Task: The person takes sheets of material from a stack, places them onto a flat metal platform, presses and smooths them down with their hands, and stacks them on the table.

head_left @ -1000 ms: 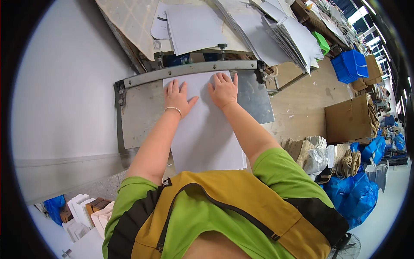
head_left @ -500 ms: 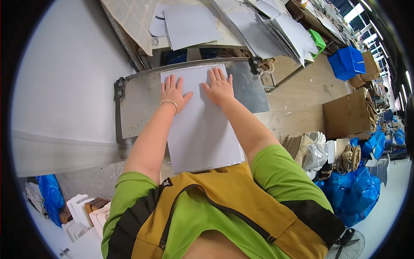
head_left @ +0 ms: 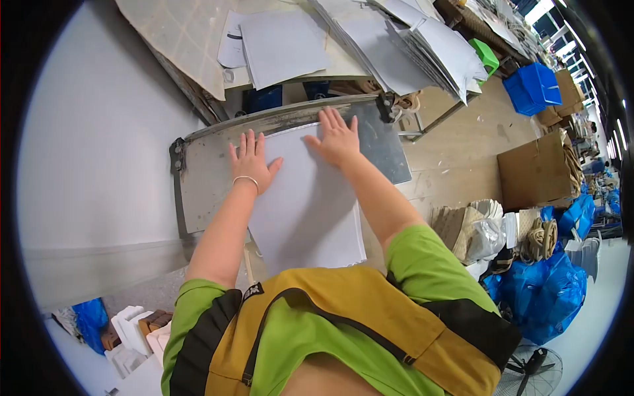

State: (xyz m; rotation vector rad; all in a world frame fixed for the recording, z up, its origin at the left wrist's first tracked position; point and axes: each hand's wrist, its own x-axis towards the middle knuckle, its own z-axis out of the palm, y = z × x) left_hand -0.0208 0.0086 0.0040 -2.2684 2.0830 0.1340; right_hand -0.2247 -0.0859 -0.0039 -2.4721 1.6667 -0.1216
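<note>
A large white sheet (head_left: 300, 198) lies on the grey metal plate (head_left: 210, 173), its near end reaching my apron. It may be a stack of sheets, but I cannot tell how many. My left hand (head_left: 254, 164) rests with spread fingers over the sheet's left edge, fingertips on the metal. Flat near the sheet's far right corner is my right hand (head_left: 337, 140), fingers stretched out and reaching past the far edge. Neither hand grips anything. A dark raised bar (head_left: 277, 113) runs along the plate's far side.
Beyond the plate, a table holds white sheets (head_left: 281, 49) and a fanned stack of sheets (head_left: 432, 56). To the right stand a cardboard box (head_left: 536, 170), blue crates (head_left: 532, 89) and blue bags (head_left: 541, 294). A fan (head_left: 531, 369) is at lower right, a white wall (head_left: 86, 132) at left.
The sheet has slid towards me, away from the far bar, and turned slightly. My left hand has moved left and nearer to me; the right has barely moved.
</note>
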